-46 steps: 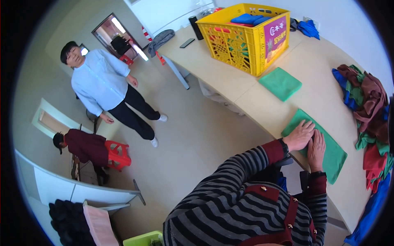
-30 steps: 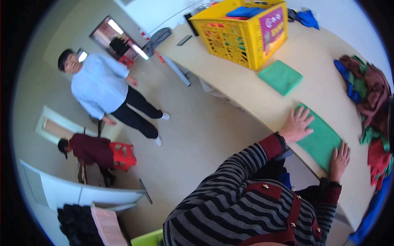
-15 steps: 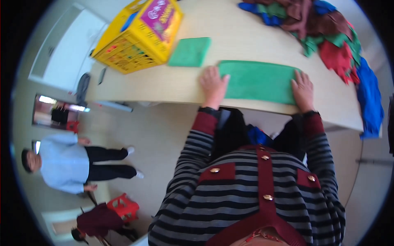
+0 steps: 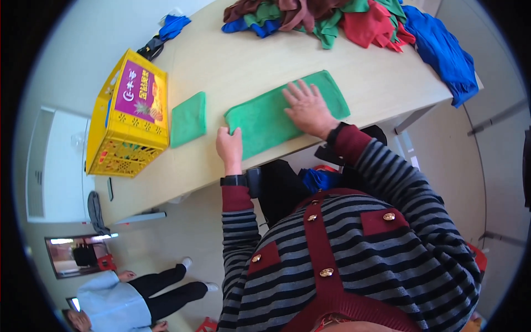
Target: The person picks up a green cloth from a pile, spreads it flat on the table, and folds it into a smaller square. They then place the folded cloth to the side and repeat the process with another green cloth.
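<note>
A green cloth (image 4: pixel 265 123), folded into a long flat rectangle, lies near the table's front edge. My left hand (image 4: pixel 228 148) is at its left end, the fingers curled on the edge and the thumb up. My right hand (image 4: pixel 311 109) rests flat on top of the cloth, right of its middle, with the fingers spread. To the left lies a smaller folded green cloth (image 4: pixel 188 119), apart from both hands.
A yellow plastic crate (image 4: pixel 133 141) stands at the table's left. Crumpled brown, green, red and blue cloths (image 4: pixel 369 25) are heaped along the far side, with a blue cloth (image 4: pixel 442 52) at the right edge. A person (image 4: pixel 113 301) is on the floor at lower left.
My view has turned. My right hand has moved from the cloth's right end onto its top, nearer the middle. My left hand's fingers have curled at the left end.
</note>
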{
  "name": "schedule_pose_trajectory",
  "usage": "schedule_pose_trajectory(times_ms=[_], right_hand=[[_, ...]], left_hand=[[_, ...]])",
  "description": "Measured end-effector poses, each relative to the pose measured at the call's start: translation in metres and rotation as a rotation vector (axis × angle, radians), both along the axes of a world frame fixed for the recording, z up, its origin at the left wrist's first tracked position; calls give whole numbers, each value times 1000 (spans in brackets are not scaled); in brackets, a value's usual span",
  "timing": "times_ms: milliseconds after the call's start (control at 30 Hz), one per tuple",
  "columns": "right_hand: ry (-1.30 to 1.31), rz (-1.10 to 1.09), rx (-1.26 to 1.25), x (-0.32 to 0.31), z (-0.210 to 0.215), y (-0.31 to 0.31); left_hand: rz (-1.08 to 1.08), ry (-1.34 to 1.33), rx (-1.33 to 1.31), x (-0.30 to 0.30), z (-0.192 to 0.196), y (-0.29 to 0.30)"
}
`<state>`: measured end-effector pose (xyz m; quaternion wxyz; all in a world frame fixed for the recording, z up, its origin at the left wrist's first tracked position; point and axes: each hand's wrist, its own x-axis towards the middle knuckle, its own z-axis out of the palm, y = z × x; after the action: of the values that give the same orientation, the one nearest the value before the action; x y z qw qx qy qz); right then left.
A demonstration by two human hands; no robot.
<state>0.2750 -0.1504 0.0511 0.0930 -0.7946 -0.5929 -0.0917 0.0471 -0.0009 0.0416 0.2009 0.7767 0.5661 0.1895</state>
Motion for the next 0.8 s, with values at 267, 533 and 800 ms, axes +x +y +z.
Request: schedule_pose_trajectory(times_ms=[267,533,800], right_hand=[[164,62,8,-17,-21,21],[171,98,24,-39,-21,22],[194,208,69,-57,-10,6]], left_hand=[[-172,-931,-925,-23,11,17],[-175,-1147,-768,-19,58,5],[-392,-1002,-657,30,99,-8]])
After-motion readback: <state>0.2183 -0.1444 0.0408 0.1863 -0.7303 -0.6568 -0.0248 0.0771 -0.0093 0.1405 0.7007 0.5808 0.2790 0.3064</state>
